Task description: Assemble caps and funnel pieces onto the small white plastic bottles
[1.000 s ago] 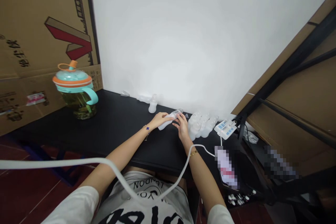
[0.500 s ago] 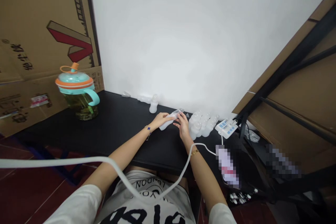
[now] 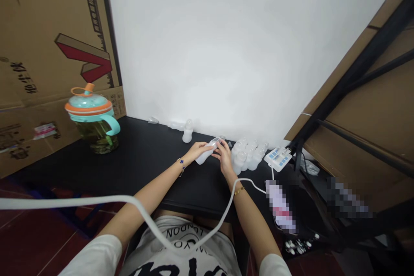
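Observation:
Tilted over the black table [image 3: 145, 155] is a translucent white bottle [image 3: 202, 158] with a clear cap at its upper end. My left hand [image 3: 196, 151] is closed around its body. The fingers of my right hand [image 3: 224, 154] are bent onto the capped end, some of them lifted apart from it. Right of that hand stands a tight group of similar bottles [image 3: 247, 155] with clear rounded tops. One more such bottle [image 3: 187, 131] stands upright near the wall, left of my hands. Pale clear pieces [image 3: 176, 125] lie beside it.
A large jug of greenish drink [image 3: 95, 131] with an orange and turquoise lid stands at the left, before a cardboard box [image 3: 39, 51]. A white power strip [image 3: 278, 158] lies at the right. Its white cable [image 3: 127, 199] loops across in front of my arms. A black metal frame [image 3: 352, 82] rises at right.
The view has shifted slightly, so things sit a little lower and to the left. Both hands stay on the same bottle, with the right fingers moved slightly at its cap.

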A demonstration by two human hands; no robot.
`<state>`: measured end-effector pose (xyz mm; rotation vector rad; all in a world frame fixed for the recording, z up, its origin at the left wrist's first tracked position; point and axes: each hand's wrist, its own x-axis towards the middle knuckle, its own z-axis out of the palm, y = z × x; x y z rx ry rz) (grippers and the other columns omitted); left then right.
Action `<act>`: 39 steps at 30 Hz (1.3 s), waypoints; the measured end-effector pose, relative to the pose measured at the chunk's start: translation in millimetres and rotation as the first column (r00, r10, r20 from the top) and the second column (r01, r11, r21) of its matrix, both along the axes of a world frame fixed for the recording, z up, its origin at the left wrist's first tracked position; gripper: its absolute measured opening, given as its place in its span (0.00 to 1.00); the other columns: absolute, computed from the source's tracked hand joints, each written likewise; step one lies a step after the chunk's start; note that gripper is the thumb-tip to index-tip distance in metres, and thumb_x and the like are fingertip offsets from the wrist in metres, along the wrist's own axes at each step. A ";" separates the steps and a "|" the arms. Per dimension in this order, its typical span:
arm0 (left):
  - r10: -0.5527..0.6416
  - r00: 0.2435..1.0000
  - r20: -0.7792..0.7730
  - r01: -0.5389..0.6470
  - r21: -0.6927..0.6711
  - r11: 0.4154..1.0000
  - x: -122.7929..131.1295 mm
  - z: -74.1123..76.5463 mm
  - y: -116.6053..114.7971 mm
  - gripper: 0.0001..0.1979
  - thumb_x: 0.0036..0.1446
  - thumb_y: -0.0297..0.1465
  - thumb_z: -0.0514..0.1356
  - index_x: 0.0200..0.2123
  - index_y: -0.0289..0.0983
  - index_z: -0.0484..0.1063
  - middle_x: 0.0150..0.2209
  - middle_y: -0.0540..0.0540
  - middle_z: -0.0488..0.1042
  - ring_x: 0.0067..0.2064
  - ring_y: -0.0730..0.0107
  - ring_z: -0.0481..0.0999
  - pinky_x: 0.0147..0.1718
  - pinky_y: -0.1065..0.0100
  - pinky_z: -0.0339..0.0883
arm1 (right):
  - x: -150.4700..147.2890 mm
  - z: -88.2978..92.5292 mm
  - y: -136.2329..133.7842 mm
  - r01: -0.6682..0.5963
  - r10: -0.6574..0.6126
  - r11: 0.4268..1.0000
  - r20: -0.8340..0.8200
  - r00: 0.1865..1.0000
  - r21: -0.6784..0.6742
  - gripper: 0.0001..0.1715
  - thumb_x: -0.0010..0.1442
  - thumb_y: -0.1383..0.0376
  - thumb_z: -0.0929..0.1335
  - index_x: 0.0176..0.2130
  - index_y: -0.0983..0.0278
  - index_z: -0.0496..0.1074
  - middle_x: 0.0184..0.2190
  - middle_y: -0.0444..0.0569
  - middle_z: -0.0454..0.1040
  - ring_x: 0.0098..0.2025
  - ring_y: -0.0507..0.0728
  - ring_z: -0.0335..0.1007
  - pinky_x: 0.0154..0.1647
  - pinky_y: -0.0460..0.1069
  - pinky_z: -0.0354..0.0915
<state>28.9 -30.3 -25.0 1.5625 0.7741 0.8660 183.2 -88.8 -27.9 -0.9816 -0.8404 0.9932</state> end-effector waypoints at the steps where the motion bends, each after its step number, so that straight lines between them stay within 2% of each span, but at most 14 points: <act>1: -0.006 1.000 0.002 0.006 0.008 1.000 0.1 0.7 -0.8 0.27 0.49 0.52 0.68 0.39 0.33 0.80 0.32 0.45 0.78 0.34 0.65 0.74 0.31 0.68 0.62 | -0.5 0.5 -0.4 -0.001 0.001 1.000 0.015 1.000 0.005 0.33 0.54 0.52 0.75 0.56 0.57 0.71 0.44 0.47 0.80 0.42 0.58 0.78 0.35 0.50 0.75; 6: -0.026 0.997 0.068 0.023 0.042 0.999 2.2 3.7 -4.9 0.26 0.49 0.48 0.69 0.42 0.33 0.80 0.39 0.43 0.81 0.41 0.59 0.78 0.40 0.65 0.67 | -2.2 3.2 -1.8 0.016 -0.019 0.999 0.083 0.996 0.035 0.38 0.54 0.51 0.75 0.61 0.56 0.69 0.47 0.50 0.80 0.47 0.61 0.77 0.36 0.50 0.74; 9: -0.033 0.994 0.102 0.021 0.115 0.993 2.8 4.6 -4.8 0.26 0.49 0.47 0.70 0.44 0.34 0.80 0.44 0.41 0.81 0.47 0.55 0.78 0.47 0.62 0.68 | -2.9 4.8 -2.2 0.007 -0.019 0.996 0.135 0.991 0.089 0.38 0.56 0.50 0.74 0.62 0.55 0.69 0.48 0.50 0.80 0.49 0.61 0.77 0.40 0.51 0.74; 13: -0.055 0.993 0.104 0.035 0.182 0.983 2.7 6.1 -4.1 0.26 0.49 0.46 0.71 0.46 0.35 0.81 0.48 0.40 0.81 0.52 0.51 0.77 0.52 0.58 0.68 | -5.2 6.9 -4.2 0.024 -0.064 0.981 0.205 0.977 0.194 0.35 0.55 0.52 0.76 0.60 0.55 0.73 0.51 0.51 0.78 0.54 0.62 0.75 0.49 0.52 0.73; 16: -0.090 0.988 0.122 0.064 0.197 0.978 4.1 6.1 -4.3 0.26 0.49 0.44 0.71 0.49 0.36 0.79 0.49 0.40 0.81 0.53 0.52 0.77 0.53 0.58 0.68 | -7.5 9.0 -7.1 0.056 -0.109 0.976 0.246 0.963 0.209 0.32 0.54 0.53 0.77 0.56 0.55 0.76 0.54 0.51 0.78 0.57 0.63 0.72 0.50 0.53 0.72; 21: -0.070 0.981 0.183 0.035 0.192 0.981 8.1 1.5 -2.5 0.26 0.50 0.42 0.71 0.50 0.35 0.77 0.51 0.38 0.80 0.53 0.53 0.78 0.55 0.58 0.67 | -11.0 13.0 -11.6 0.079 -0.150 0.972 0.323 0.934 0.223 0.28 0.53 0.56 0.77 0.53 0.54 0.78 0.55 0.50 0.77 0.55 0.63 0.72 0.48 0.53 0.71; 25: -0.040 0.980 0.196 0.005 0.176 0.984 9.1 -2.3 0.2 0.27 0.49 0.42 0.73 0.49 0.35 0.76 0.50 0.37 0.80 0.52 0.54 0.78 0.53 0.58 0.69 | -11.8 13.5 -12.8 0.089 -0.154 0.975 0.329 0.931 0.205 0.29 0.53 0.56 0.77 0.54 0.55 0.78 0.56 0.50 0.77 0.55 0.64 0.71 0.49 0.54 0.70; 28: -0.025 0.982 0.188 -0.008 0.174 0.985 8.6 -3.3 1.0 0.27 0.47 0.43 0.73 0.46 0.34 0.77 0.49 0.37 0.80 0.50 0.55 0.79 0.51 0.59 0.70 | -10.7 10.4 -10.8 0.095 -0.159 0.976 0.346 0.925 0.194 0.27 0.55 0.54 0.76 0.54 0.56 0.78 0.55 0.50 0.77 0.55 0.64 0.71 0.50 0.54 0.70; 33: -0.022 0.979 0.201 -0.010 0.161 0.987 8.0 -2.8 1.0 0.25 0.46 0.41 0.74 0.44 0.33 0.77 0.45 0.38 0.81 0.47 0.57 0.79 0.49 0.59 0.70 | -8.8 2.6 -4.8 0.125 -0.195 0.968 0.343 0.919 0.216 0.24 0.56 0.52 0.76 0.51 0.57 0.80 0.52 0.51 0.79 0.51 0.63 0.73 0.46 0.53 0.71; 39: -0.025 0.974 0.225 -0.013 0.165 0.986 8.0 -2.9 1.3 0.22 0.46 0.38 0.75 0.42 0.33 0.77 0.43 0.41 0.82 0.45 0.60 0.80 0.50 0.60 0.70 | -7.4 -3.5 -0.8 0.123 -0.241 0.956 0.473 0.847 0.267 0.30 0.61 0.47 0.70 0.55 0.62 0.76 0.53 0.56 0.78 0.50 0.63 0.75 0.42 0.54 0.72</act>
